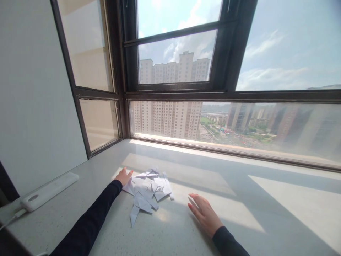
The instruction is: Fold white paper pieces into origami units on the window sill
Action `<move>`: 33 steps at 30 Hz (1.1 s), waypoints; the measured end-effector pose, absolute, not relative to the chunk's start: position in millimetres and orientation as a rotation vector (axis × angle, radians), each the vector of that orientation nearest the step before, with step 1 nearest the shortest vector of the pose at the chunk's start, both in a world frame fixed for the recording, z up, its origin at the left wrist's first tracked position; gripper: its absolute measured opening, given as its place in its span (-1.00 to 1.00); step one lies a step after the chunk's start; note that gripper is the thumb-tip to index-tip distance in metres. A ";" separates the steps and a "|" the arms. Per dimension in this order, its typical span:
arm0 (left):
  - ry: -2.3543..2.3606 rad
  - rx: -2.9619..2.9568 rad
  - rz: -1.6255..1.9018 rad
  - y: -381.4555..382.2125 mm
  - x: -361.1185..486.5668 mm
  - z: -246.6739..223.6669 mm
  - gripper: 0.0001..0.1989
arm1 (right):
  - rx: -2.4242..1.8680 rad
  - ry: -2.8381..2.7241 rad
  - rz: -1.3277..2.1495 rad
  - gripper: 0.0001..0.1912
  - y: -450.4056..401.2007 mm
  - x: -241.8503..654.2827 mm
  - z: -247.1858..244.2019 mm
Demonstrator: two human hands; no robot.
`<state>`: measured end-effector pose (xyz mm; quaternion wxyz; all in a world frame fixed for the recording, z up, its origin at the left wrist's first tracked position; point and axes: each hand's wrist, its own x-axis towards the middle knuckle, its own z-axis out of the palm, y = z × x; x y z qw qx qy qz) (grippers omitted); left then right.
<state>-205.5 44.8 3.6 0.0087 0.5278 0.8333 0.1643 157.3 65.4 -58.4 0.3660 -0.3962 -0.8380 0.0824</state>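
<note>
A loose pile of folded white paper pieces point(149, 190) lies on the pale speckled sill, some pieces overlapping and one pointing toward the near edge. At the pile's left side is my left hand point(124, 176), its fingers apart and touching or just over the outer papers; nothing is seen gripped in it. My right hand point(204, 213) rests on or just above the sill to the right of the pile, apart from the papers. Its thumb and fingers are spread and it holds nothing.
A white power strip point(50, 192) with a plugged-in cable lies at the left, near the white wall panel point(39, 89). Dark window frames point(176, 96) border the sill point(213, 181) at the back and left. Sunlight and shadow cross the surface.
</note>
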 end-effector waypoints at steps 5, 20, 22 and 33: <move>2.557 1.723 0.543 53.9 -167.6 11.1 -0.51 | -1.008 -2.172 0.242 -0.60 68.3 160.9 -59.3; 1.998 2.368 0.063 -13.2 -140.6 15.5 -0.02 | -0.978 -2.190 0.112 -0.61 67.9 162.7 -57.4; 1.954 2.411 0.126 -8.1 -133.7 21.8 -0.03 | -0.977 -2.188 0.099 -0.60 68.3 163.5 -57.7; 1.548 2.885 0.332 22.4 -48.9 -0.3 -0.59 | -0.992 -2.130 0.264 -0.54 68.5 163.3 -57.1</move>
